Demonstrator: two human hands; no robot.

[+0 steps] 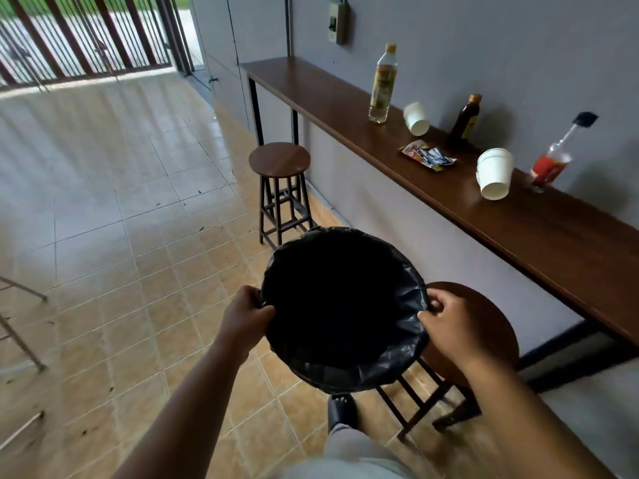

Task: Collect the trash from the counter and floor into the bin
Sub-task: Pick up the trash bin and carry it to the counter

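Note:
A round bin (345, 371) lined with a black plastic bag is held up in front of me. My left hand (247, 314) grips its left rim and my right hand (449, 323) grips its right rim. On the long wooden counter (311, 88) along the right wall stand a tall yellow-capped bottle (382, 84), a dark brown bottle (466, 119) and a tilted bottle of red liquid (553, 160). Two white paper cups, one far (416, 119) and one near (494, 172), lie tipped there. A crumpled snack wrapper (428, 156) lies between them.
One round wooden stool (279, 160) stands by the counter ahead; a second stool (484, 326) is just right of the bin. The tiled floor (121, 219) stretches left to a barred gate (79, 36). Metal chair legs (20, 340) show at the left edge.

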